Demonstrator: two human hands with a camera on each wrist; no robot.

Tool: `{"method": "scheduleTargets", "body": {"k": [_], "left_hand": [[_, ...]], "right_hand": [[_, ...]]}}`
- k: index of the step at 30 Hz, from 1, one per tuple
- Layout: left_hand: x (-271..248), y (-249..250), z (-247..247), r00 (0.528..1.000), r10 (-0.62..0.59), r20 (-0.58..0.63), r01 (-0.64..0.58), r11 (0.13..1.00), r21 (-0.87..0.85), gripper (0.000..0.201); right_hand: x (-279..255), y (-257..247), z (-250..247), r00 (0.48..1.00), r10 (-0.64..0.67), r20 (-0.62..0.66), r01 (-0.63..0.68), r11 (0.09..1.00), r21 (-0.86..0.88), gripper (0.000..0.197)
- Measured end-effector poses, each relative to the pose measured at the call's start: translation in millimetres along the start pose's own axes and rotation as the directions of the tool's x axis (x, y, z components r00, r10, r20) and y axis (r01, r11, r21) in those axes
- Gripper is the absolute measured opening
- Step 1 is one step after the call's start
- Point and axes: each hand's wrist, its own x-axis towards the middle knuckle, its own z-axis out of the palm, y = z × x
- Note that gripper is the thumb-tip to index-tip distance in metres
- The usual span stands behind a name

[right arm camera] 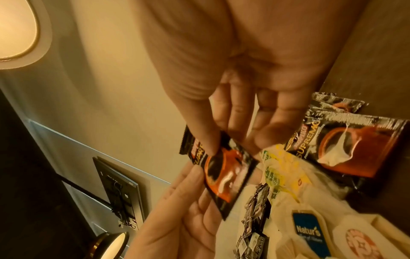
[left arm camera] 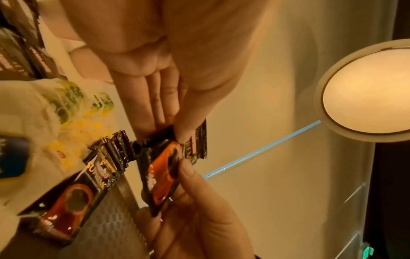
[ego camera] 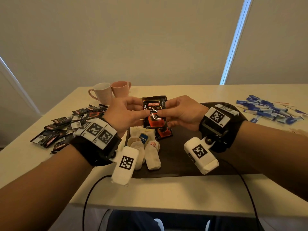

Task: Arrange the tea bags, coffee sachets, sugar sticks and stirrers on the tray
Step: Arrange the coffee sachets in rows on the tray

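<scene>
Both hands hold a small stack of black coffee sachets (ego camera: 154,112) upright above the dark tray (ego camera: 183,157). My left hand (ego camera: 141,107) pinches the stack's left edge and my right hand (ego camera: 164,108) pinches its right edge. In the left wrist view the left hand (left arm camera: 170,133) has thumb and fingers on the held sachets (left arm camera: 164,171). The right wrist view shows my right hand (right arm camera: 230,145) gripping the same sachets (right arm camera: 221,171). On the tray lie several tea bags (ego camera: 145,147) and another coffee sachet (ego camera: 164,132) beside them.
A heap of loose coffee sachets (ego camera: 66,124) covers the table left of the tray. Blue sugar sticks (ego camera: 270,110) and thin stirrers (ego camera: 283,104) are scattered at the far right. Two mugs (ego camera: 101,92) stand at the back left. Black cables hang over the front edge.
</scene>
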Motion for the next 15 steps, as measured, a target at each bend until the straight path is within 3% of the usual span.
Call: {"method": "scheduleTargets", "body": {"k": [2, 5, 8, 11, 15], "left_hand": [[0, -2, -1, 1.000, 0.000, 0.017, 0.000, 1.000, -0.004, 0.030], [2, -4, -11, 1.000, 0.016, -0.009, -0.016, 1.000, -0.008, 0.026], [3, -3, -23, 0.996, 0.030, -0.081, -0.034, 0.998, -0.047, 0.021], [1, -3, -29, 0.996, 0.050, -0.078, -0.051, 0.999, -0.015, 0.020], [-2, -7, -31, 0.995, 0.064, -0.077, -0.063, 0.998, 0.007, 0.016]], "right_hand": [[-1, 0, -6, 0.999, 0.027, 0.022, -0.025, 0.997, -0.072, 0.018], [-1, 2, -24, 0.994, 0.070, -0.081, -0.083, 0.982, -0.171, 0.023], [0, 12, -35, 0.971, 0.209, -0.112, -0.237, 0.873, -0.426, 0.021], [9, 19, -28, 0.935, 0.342, -0.089, -0.334, 0.775, -0.536, 0.017], [26, 23, -16, 0.942, 0.309, -0.127, -0.327, 0.773, -0.544, 0.016]]}}
